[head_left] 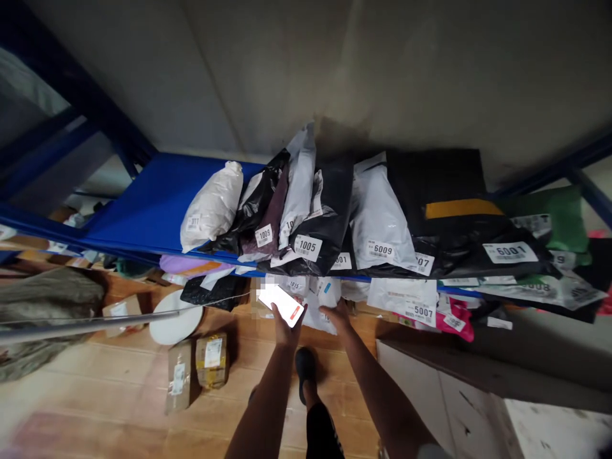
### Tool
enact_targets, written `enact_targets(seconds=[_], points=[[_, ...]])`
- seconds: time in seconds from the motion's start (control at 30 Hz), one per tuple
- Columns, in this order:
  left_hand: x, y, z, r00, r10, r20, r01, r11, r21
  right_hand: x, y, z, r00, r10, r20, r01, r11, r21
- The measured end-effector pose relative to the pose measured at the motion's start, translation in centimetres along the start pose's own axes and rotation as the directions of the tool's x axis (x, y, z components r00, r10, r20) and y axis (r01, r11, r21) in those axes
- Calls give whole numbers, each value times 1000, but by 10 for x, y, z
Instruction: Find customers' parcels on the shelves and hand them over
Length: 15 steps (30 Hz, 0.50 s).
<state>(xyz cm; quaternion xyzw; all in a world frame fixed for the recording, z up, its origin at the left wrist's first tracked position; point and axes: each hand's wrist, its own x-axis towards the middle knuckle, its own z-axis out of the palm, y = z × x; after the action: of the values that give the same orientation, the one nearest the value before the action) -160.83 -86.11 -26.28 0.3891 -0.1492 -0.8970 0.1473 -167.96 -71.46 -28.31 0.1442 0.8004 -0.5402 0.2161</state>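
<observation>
My left hand (287,330) is closed around a smartphone (283,306) with a bright white screen and a red button near its lower end. Just to the right, my right hand (340,318) has its fingers closed on a small white parcel (328,292) with a blue mark, at the front of the lower shelf; part of the grip is hidden. Behind the phone lies a white bag labelled 1015 (294,284). Above both hands, on the blue shelf (148,197), lean numbered mailing bags, among them a dark bag marked 1005 (329,223) and a white one marked 6009 (380,217).
A slanting metal pole (95,320) crosses from the left over a round white stool top (174,319). Two taped cardboard boxes (211,360) stand on the wooden floor. At the lower right are large white boxes (415,382). Blue rack posts (95,95) frame the shelf.
</observation>
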Motion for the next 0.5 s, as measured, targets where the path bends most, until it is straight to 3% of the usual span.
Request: enact_targets(seconds=[0.1, 0.23, 0.37, 0.5], points=[[-33, 17, -24, 997, -68, -45, 71, 996, 62, -17, -8, -25, 996, 34, 77, -35, 999, 7], [-92, 49, -71, 978, -172, -119, 190, 969, 156, -68, 3, -67, 968, 132, 215, -132, 991, -13], [-155, 84, -110, 960, -217, -177, 251, 948, 198, -128, 17, -100, 898, 225, 378, -219, 974, -58], [-202, 115, -142, 966, -152, -208, 197, 956, 219, -171, 7, -112, 821, 252, 513, -209, 968, -141]])
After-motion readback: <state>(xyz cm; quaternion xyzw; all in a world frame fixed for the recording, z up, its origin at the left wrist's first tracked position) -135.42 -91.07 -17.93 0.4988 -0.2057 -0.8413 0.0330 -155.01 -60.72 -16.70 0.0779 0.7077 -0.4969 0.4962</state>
